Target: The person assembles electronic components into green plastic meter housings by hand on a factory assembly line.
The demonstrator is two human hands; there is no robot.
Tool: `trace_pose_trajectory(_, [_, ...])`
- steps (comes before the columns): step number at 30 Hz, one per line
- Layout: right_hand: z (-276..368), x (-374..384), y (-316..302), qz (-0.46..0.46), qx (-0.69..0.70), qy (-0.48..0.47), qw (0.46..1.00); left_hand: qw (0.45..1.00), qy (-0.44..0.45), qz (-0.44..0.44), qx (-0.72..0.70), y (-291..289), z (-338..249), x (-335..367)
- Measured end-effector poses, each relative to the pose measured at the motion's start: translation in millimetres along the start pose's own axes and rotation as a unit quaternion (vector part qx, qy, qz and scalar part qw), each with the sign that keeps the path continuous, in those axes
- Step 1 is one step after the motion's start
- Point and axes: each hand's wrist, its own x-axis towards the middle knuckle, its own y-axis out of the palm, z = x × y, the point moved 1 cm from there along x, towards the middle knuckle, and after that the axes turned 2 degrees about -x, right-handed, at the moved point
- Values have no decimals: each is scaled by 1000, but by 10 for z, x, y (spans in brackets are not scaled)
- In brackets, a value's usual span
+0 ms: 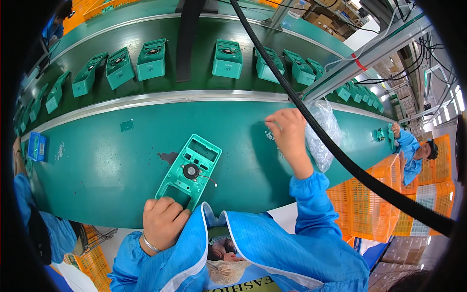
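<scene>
A green plastic housing (pixel 203 168) lies at a slant on the green table in front of me. A round black speaker (pixel 190 171) sits in it, with a short red-and-black wire (pixel 209 180) reaching past its right edge. My left hand (pixel 164 221) is closed around the housing's near end, fingers curled over the rim. Off to the right, my right hand (pixel 288 134) is raised above the table, thumb and forefinger pinched together. What they hold, if anything, is too small to make out. Small whitish pieces (pixel 269 135) lie scattered beneath that hand.
A clear plastic bag (pixel 323 134) lies right of my right hand. A thick black cable (pixel 311 117) hangs across the view. Beyond a metal rail (pixel 160 100), several green housings (pixel 227 61) stand on a belt. A blue bin (pixel 36 146) is far left; co-workers sit at both sides.
</scene>
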Motion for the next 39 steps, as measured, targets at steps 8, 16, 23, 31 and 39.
trace_pose_trajectory(8, [-329, -94, 135, 71, 57, 89, 992, 1000, -7, 7, 2, -28, 4, 5])
trace_pose_trajectory(16, [-310, -142, 106, 35, 51, 83, 995, 1000, -10, 12, 7, -39, 15, -18])
trace_pose_trajectory(23, [-262, -126, 64, 37, 13, 15, 999, 1000, -6, 13, 6, -49, 14, -2])
trace_pose_trajectory(31, [-111, -64, 72, 42, -19, -20, 999, 1000, -5, 14, 12, -98, 39, -79])
trace_pose_trajectory(39, [656, 136, -127, 123, 256, -50, 958, 1000, -9, 12, 10, -126, 189, -61])
